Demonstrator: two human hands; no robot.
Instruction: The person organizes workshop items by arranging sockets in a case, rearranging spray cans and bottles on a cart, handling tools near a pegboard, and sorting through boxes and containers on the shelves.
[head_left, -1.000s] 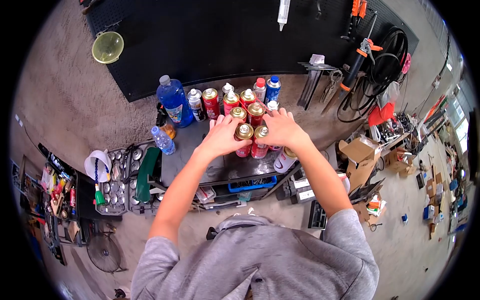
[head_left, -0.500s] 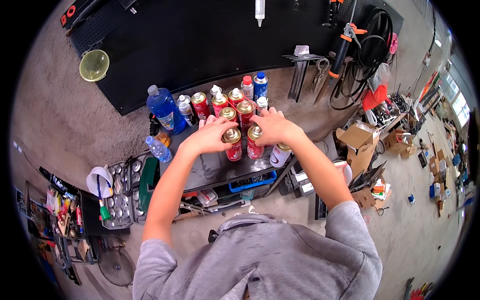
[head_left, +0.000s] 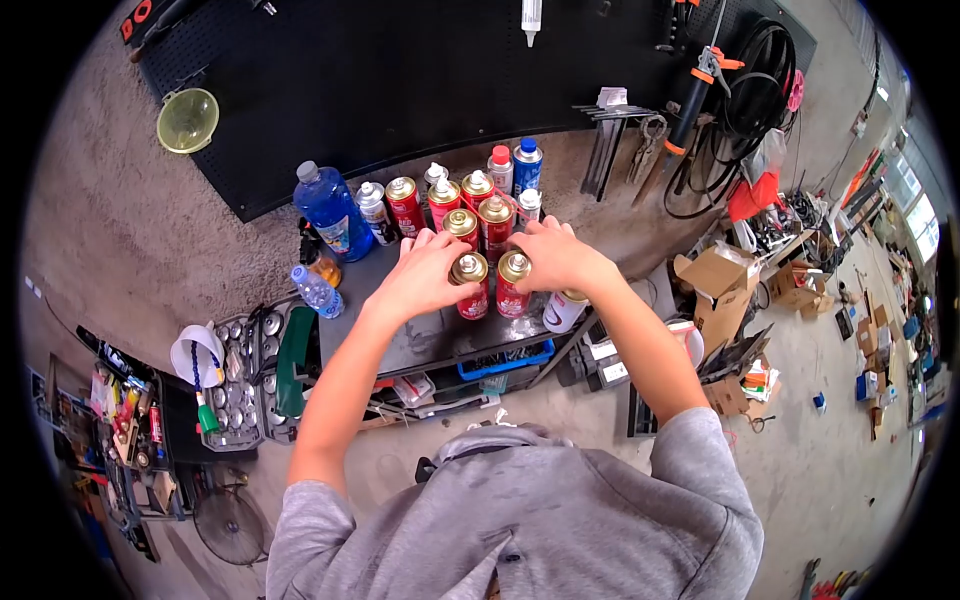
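My left hand (head_left: 422, 276) is closed around the side of a red spray can (head_left: 471, 298) with a gold top, at the front of the black bench top (head_left: 405, 335). Just to its right, my right hand (head_left: 562, 258) has its fingers curled on a second red spray can (head_left: 513, 299). Both cans stand upright, side by side with a small gap. Behind them are several more red cans (head_left: 497, 235). A white can (head_left: 563, 312) stands below my right hand, close to the bench's right end.
Left on the bench are a large blue liquid bottle (head_left: 333, 222) and a small water bottle (head_left: 318, 293). A blue-capped can (head_left: 527, 170) stands at the back, under the black pegboard (head_left: 380, 90). A blue tray (head_left: 507, 362) sits on the shelf below.
The view has shifted slightly. Both hands stay on the same two red cans, with hardly any visible movement.
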